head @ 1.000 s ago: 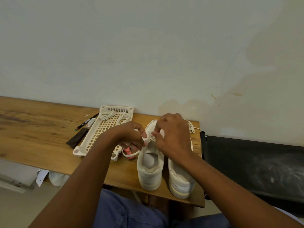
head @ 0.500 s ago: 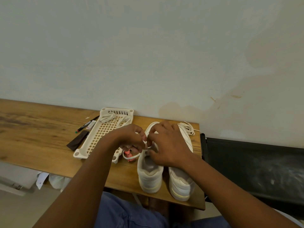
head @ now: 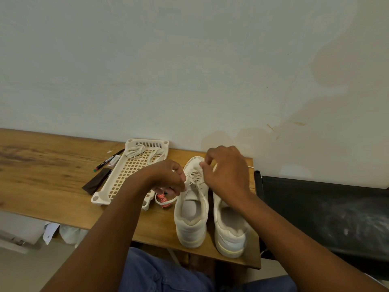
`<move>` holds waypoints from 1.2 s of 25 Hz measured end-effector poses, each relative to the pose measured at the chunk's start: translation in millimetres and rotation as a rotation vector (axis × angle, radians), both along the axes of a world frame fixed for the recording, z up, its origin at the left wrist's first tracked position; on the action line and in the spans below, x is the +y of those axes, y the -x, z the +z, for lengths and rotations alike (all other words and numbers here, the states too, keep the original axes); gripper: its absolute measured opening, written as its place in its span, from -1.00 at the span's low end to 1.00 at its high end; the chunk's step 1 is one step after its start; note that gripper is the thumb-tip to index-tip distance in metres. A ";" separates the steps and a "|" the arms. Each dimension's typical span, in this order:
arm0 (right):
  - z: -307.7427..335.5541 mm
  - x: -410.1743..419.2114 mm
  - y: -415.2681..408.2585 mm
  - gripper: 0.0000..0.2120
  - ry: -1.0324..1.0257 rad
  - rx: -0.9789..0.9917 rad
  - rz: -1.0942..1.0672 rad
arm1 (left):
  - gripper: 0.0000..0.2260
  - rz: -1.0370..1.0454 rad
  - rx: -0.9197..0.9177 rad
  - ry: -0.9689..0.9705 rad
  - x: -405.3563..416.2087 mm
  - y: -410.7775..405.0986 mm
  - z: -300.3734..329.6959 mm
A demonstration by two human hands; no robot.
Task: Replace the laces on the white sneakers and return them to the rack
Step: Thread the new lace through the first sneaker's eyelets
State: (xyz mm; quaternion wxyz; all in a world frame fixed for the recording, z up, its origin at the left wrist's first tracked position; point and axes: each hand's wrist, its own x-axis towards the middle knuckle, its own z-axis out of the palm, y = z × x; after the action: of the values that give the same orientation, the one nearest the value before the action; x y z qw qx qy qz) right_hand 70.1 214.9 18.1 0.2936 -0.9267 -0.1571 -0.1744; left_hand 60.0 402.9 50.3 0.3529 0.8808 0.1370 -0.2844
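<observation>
still mid-lacing the left sneaker [head: 192, 209]: both hands, left [head: 168, 178] and right [head: 228, 172], pinching its lace [head: 194, 175]; rack [head: 128, 173] beside it waits.

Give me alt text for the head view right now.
Both hands, left and right, work the lace on the left sneaker, which stands heel-near on a wooden table beside its pair. A cream rack holding loose laces lies to the left.

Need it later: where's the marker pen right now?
In the head view, the marker pen lies on the wooden table, left of the cream rack, beside a small white eraser-like block near the wall.
</observation>
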 end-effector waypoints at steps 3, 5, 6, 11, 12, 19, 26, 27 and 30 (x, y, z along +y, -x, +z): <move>7.2 -17.5 -13.8 -0.79 0.155 0.154 -0.115 | -0.67 -0.126 -0.125 -0.051 -7.2 4.2 0.2; 4.5 -23.5 -13.6 -0.57 0.215 0.254 -0.075 | -0.67 -0.179 -0.235 -0.086 -14.2 3.9 0.5; 4.6 -22.6 -10.3 -0.56 0.216 0.264 -0.032 | -0.70 -0.199 -0.279 -0.122 -17.4 2.3 -0.7; 18.0 -0.9 11.9 -0.64 0.459 0.305 0.093 | -0.84 -0.237 -0.409 -0.313 -31.9 -3.2 -7.7; 17.4 1.4 13.6 -0.66 0.482 0.298 0.111 | -0.83 -0.240 -0.433 -0.337 -35.2 -3.3 -8.4; 16.7 -1.7 10.1 -0.67 0.538 0.308 0.187 | -0.91 -0.271 -0.452 -0.382 -35.6 -7.9 -7.9; 7.5 1.3 4.5 -0.82 0.344 0.380 0.160 | -0.91 0.057 -0.425 -0.304 -11.4 -10.0 -9.0; 7.5 0.6 3.4 -0.83 0.331 0.402 0.158 | -0.90 0.038 -0.404 -0.355 -7.4 -9.5 -6.9; 7.9 -1.5 0.0 -0.85 0.288 0.431 0.154 | -0.84 -0.068 -0.392 -0.245 -6.3 -9.3 -2.1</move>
State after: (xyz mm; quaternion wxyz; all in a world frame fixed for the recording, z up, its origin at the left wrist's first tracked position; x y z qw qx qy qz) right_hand 70.1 213.4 26.0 0.1979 -0.9599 -0.1844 0.0740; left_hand 69.4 396.6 48.3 0.2536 0.9595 0.0693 -0.1009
